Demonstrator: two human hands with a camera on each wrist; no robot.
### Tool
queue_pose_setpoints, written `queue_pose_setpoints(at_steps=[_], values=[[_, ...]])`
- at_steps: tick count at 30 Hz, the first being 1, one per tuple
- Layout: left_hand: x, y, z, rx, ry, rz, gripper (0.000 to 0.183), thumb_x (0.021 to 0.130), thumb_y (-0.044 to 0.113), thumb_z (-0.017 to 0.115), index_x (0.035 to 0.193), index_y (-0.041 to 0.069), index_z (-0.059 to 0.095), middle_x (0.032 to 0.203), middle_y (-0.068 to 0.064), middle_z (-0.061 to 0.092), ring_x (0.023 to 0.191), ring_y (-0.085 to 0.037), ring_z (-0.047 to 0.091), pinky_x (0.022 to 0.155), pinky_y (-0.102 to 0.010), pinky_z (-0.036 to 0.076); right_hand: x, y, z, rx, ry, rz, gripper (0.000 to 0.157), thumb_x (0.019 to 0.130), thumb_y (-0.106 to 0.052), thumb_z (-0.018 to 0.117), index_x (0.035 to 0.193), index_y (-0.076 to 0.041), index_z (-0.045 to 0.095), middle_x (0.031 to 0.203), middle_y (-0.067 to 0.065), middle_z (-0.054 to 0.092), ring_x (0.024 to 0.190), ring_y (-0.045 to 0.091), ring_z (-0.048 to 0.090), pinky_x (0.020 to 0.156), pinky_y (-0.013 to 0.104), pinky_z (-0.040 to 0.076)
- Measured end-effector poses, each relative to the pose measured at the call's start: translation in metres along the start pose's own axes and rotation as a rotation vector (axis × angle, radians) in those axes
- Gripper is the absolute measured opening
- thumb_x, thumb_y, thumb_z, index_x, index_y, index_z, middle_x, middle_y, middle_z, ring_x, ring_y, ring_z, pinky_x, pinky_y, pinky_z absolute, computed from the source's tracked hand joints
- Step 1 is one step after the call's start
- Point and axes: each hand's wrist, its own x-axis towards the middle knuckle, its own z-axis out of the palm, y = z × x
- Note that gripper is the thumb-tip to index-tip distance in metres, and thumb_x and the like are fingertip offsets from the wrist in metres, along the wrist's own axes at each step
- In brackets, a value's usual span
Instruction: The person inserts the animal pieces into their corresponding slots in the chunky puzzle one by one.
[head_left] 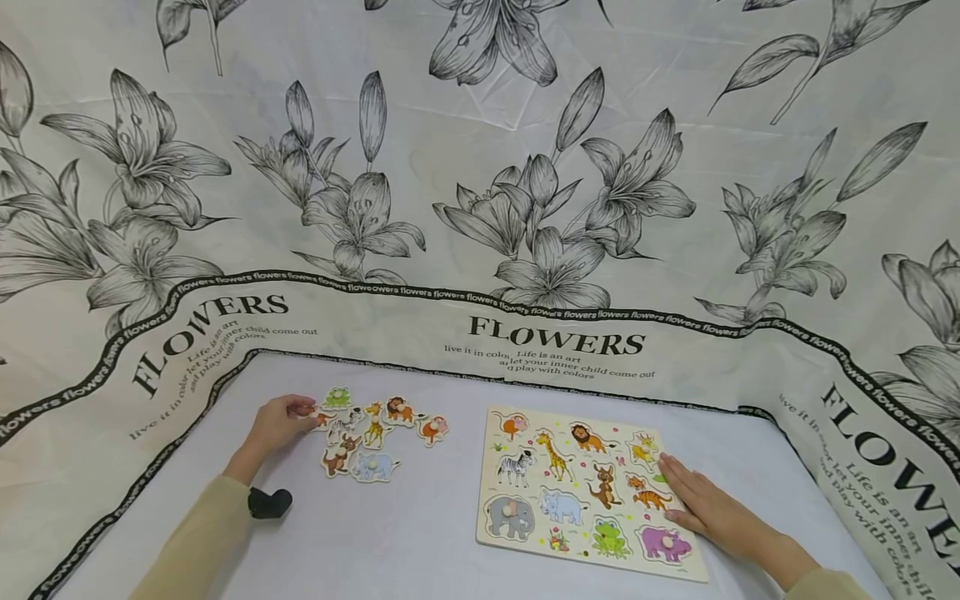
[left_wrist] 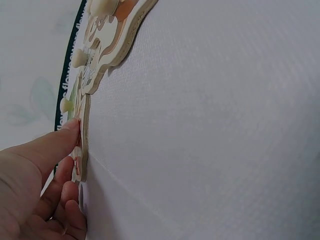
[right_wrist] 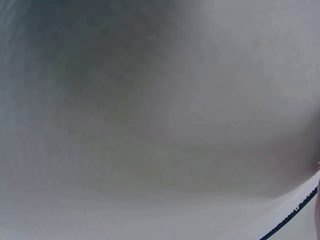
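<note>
At the left, my left hand pinches a small orange animal puzzle piece, mostly covered by the fingers. In the left wrist view the thumb lies on the piece's face and the fingertips are at its edge. The loose zebra piece and frog piece lie right beside it. My right hand rests with straight fingers along the right edge of the wooden animal puzzle board. An elephant piece, a hippo piece and a yellow goat-like piece sit in the board.
Loose giraffe, lion, monkey, kangaroo and rhino pieces lie clustered on the white cloth. A black object is by the left wrist. Flower-printed cloth rises behind. The right wrist view is mostly blurred.
</note>
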Motion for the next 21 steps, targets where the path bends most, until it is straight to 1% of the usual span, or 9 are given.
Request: queue_pose_setpoints(at_steps=[5, 15, 21], values=[[-0.0014, 0.0002, 0.0010, -0.014, -0.002, -0.031, 0.038, 0.083, 0.014, 0.072, 0.113, -0.007, 0.062, 0.099, -0.019, 0.068, 0.088, -0.026, 0.060, 0.071, -0.029, 0.045, -0.0001, -0.0009, -0.0007, 0.004, -0.001, 0.002, 0.068, 0.096, -0.034, 0.056, 0.147, 0.004, 0.031, 0.148, 0.027, 0.035, 0.136, -0.019, -0.013, 0.105, 0.000, -0.010], [-0.0043, 0.0025, -0.0017, -0.024, -0.014, -0.042, 0.035, 0.083, 0.014, 0.073, 0.111, -0.006, 0.064, 0.098, -0.019, 0.069, 0.088, -0.026, 0.063, 0.074, -0.034, 0.048, -0.0004, -0.0013, -0.0013, 0.002, -0.001, 0.005, 0.068, 0.096, -0.034, 0.055, 0.147, 0.003, 0.030, 0.150, 0.025, 0.034, 0.136, -0.019, -0.013, 0.105, 0.000, -0.010], [-0.0018, 0.0009, -0.0015, -0.010, -0.024, -0.054, 0.034, 0.083, 0.016, 0.073, 0.109, -0.005, 0.065, 0.098, -0.017, 0.070, 0.086, -0.024, 0.063, 0.074, -0.033, 0.048, -0.0003, -0.0014, -0.0012, 0.002, -0.005, 0.003, 0.068, 0.096, -0.034, 0.055, 0.147, 0.003, 0.031, 0.149, 0.026, 0.034, 0.136, -0.019, -0.012, 0.105, 0.000, -0.010]])
